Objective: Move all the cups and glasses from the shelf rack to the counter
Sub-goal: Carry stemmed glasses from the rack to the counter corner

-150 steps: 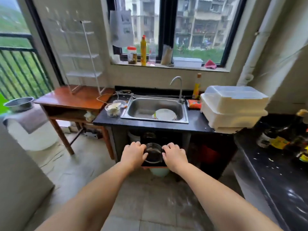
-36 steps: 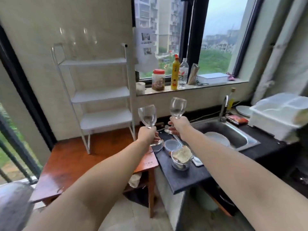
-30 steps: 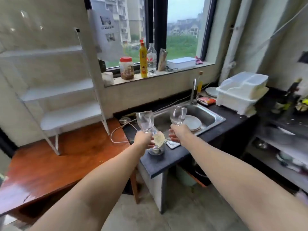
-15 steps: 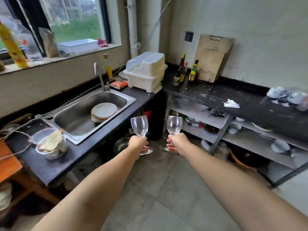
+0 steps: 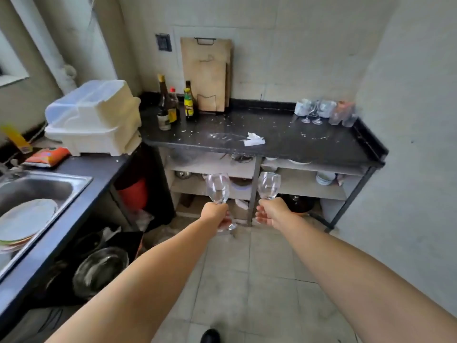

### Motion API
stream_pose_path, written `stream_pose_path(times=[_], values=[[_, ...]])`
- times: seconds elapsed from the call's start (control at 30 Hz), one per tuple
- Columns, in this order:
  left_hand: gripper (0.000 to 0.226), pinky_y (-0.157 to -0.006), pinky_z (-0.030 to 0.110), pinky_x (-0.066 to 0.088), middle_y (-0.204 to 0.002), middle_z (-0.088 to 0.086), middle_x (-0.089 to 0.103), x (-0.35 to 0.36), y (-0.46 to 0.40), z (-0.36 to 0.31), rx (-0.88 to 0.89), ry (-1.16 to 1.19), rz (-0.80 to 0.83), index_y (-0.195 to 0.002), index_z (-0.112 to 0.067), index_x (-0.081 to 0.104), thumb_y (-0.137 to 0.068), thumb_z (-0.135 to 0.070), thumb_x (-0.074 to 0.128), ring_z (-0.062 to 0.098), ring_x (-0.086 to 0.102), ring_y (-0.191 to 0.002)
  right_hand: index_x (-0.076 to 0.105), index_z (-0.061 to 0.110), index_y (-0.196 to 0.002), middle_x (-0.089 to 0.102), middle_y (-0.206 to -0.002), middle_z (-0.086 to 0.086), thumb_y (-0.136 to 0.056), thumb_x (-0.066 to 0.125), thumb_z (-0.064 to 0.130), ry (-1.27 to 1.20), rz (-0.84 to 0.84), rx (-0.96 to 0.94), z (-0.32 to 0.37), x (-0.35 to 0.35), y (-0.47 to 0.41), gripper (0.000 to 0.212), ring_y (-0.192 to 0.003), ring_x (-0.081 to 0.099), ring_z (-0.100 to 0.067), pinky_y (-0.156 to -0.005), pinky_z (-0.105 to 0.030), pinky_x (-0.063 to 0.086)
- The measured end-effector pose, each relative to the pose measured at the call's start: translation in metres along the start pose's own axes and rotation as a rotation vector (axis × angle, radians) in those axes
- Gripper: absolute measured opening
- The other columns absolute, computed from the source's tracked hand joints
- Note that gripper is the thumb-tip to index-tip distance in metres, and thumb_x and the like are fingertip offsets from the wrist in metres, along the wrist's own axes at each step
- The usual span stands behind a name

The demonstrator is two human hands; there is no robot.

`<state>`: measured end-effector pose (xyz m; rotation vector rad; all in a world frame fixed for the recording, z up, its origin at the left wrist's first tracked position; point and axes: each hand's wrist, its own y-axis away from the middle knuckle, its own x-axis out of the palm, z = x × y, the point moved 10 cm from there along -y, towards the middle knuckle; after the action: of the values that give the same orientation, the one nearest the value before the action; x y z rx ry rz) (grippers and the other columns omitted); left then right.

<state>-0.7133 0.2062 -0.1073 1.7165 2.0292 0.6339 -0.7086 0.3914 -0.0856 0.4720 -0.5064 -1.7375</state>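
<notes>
I face a black desk point(image 5: 284, 142) at the far wall, its middle bare but for a paper scrap point(image 5: 253, 139); glasses point(image 5: 321, 111) cluster at its far right corner. My left hand point(image 5: 217, 215) clamps one wine glass point(image 5: 218, 188) upright, my right hand point(image 5: 270, 212) another point(image 5: 268, 185), over open floor point(image 5: 247, 280) near the desk's front edge.

Clear glass wine glasses point(image 5: 218, 188); glossy black stone counter point(image 5: 284, 142); wooden board point(image 5: 205, 73).
</notes>
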Motion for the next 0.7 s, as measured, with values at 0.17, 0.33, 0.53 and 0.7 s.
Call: stream_pose_path(times=[0.17,0.33,0.53,0.7], values=[[0.018,-0.033,0.017,0.041,-0.062,0.008,0.052,0.063,-0.057,-0.055,0.015,-0.182,0.13,-0.074,-0.004,0.052,-0.09,0.0,0.046,0.007,0.047,-0.024,0.051,0.004,-0.097,0.051,-0.068,-0.005,-0.095,0.046,0.003,-0.126,-0.111,0.036,0.039,-0.034,-0.053,0.005,-0.043,0.055,-0.015,-0.029,-0.019,0.045],[0.028,-0.03,0.015,0.038,-0.052,0.006,0.051,0.123,-0.104,-0.118,0.093,-0.336,0.205,-0.065,-0.005,0.049,-0.092,-0.004,0.046,0.009,0.044,-0.022,0.051,0.001,-0.087,0.049,-0.071,-0.008,-0.092,0.046,0.002,-0.197,-0.207,0.016,0.077,-0.069,-0.099,0.007,-0.054,0.052,-0.017,-0.034,-0.025,0.052],[0.015,-0.029,0.016,0.042,-0.066,0.007,0.051,0.219,-0.149,-0.139,0.096,-0.385,0.297,-0.081,-0.002,0.051,-0.094,-0.007,0.047,0.005,0.046,-0.021,0.05,0.002,-0.084,0.05,-0.073,-0.01,-0.092,0.046,0.002,-0.232,-0.324,0.038,0.099,-0.143,-0.15,0.009,-0.058,0.055,-0.019,-0.032,-0.024,0.051],[0.015,-0.028,0.019,0.045,-0.066,0.006,0.054,0.316,-0.178,-0.153,0.095,-0.422,0.352,-0.08,-0.001,0.052,-0.093,-0.007,0.048,0.016,0.055,-0.038,0.049,0.006,-0.097,0.049,-0.072,-0.006,-0.094,0.048,0.005,-0.24,-0.376,-0.003,0.132,-0.22,-0.21,0.004,-0.052,0.05,-0.018,-0.034,-0.023,0.051]])
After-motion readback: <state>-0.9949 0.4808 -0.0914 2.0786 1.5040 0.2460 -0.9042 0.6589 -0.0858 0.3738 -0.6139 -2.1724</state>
